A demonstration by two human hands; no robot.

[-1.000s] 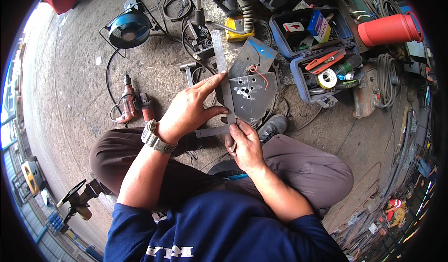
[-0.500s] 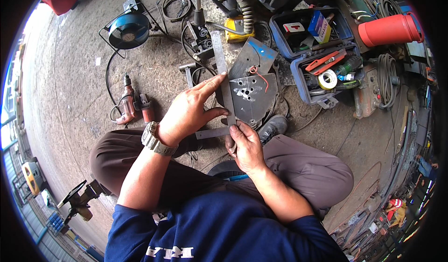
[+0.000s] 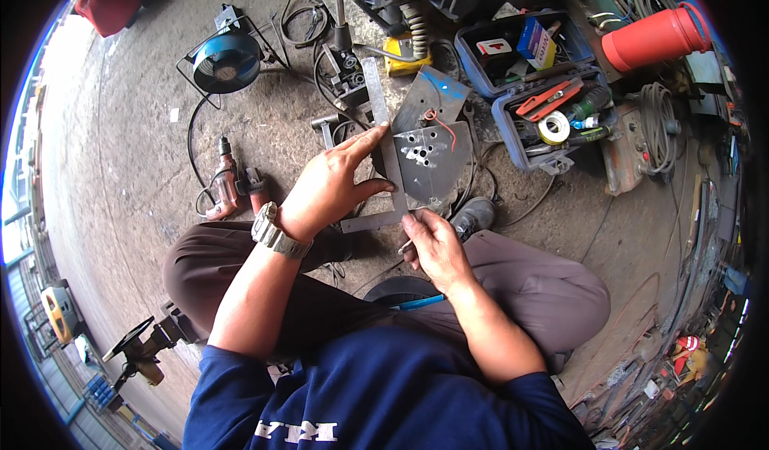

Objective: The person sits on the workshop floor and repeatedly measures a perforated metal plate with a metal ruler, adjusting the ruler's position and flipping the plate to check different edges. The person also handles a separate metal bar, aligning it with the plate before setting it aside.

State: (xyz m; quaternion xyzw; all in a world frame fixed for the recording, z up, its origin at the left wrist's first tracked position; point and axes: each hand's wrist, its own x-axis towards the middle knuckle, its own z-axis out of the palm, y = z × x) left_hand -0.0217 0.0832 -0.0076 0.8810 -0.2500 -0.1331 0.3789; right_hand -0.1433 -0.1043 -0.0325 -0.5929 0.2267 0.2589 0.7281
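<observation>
A steel square [image 3: 392, 165] lies along the left edge of a grey metal plate [image 3: 430, 181] with several drilled holes. My left hand [image 3: 324, 185] grips the square's long blade, index finger and thumb pressed on it with a gap between them. Close to the square's corner, my right hand [image 3: 439, 254] is closed around a thin, light-tipped rod [image 3: 405, 248], mostly hidden by the fingers. A second plate with blue marks [image 3: 436, 97] sits just beyond. An orange-red wire [image 3: 448, 129] curls over the plates.
An opened blue toolbox [image 3: 513, 141] with tape and hand tools stands at right, near a red cylinder [image 3: 649, 47]. To the left are a drill [image 3: 227, 179] and a blue fan [image 3: 227, 64]. Cables cross the floor. My shoe [image 3: 477, 216] is beside the plate.
My right hand has shifted slightly right and down, away from the square's corner, uncovering more of it. My left hand stays on the blade. The whole view has moved a little.
</observation>
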